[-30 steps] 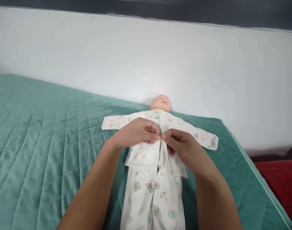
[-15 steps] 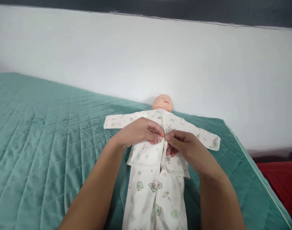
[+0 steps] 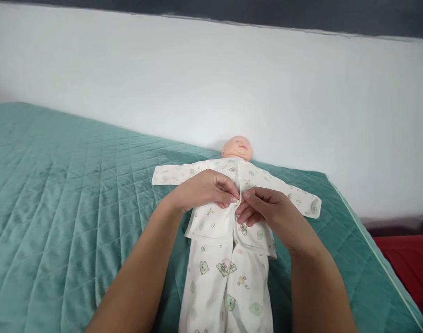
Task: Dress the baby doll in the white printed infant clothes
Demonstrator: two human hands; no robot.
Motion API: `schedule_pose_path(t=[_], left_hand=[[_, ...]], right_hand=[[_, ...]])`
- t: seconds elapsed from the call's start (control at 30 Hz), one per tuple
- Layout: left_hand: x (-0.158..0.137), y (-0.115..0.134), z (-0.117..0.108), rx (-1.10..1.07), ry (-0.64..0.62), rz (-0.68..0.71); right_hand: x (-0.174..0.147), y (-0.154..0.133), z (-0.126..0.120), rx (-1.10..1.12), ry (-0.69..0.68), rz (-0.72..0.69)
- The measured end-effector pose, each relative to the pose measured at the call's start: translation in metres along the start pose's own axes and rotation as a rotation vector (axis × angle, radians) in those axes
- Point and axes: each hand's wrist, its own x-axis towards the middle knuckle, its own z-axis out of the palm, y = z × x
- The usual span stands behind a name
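A baby doll [image 3: 237, 148] lies on its back, dressed in a white printed jacket [image 3: 211, 224] and matching trousers [image 3: 228, 291]. The jacket's two front edges meet down the middle of its chest. My left hand [image 3: 214, 187] pinches one front edge at a small button [image 3: 237, 202], which shows partly between the fingertips. From the other side my right hand [image 3: 263, 208] pinches the opposite front edge, thumb against index finger, with its other fingers curled against the cloth. Both sleeves stretch out sideways, and no doll hands show at the cuffs.
A green quilted cover [image 3: 76, 208] spreads under the doll, with its piped edge on the right. Behind the doll's head rises a white wall [image 3: 197, 78] with a dark band on top. Something red [image 3: 406, 263] stands beyond the right edge.
The curled fingers of my right hand have shifted left, across the jacket's front edge. My left hand keeps its pinch at the button. The whole view has moved slightly.
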Motion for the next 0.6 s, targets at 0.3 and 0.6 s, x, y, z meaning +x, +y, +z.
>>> schedule_pose_path(t=[0.3,0.6], left_hand=[[0.0020,-0.0017,0.0028,-0.013,0.000,0.010],[-0.0026,0.0060,0.0078,0.107,0.016,0.009]], right_hand=[[0.0009,0.0005,0.0008,0.094,-0.014,0.014],[-0.0001,-0.0020,0.0032,0.066,-0.016,0.022]])
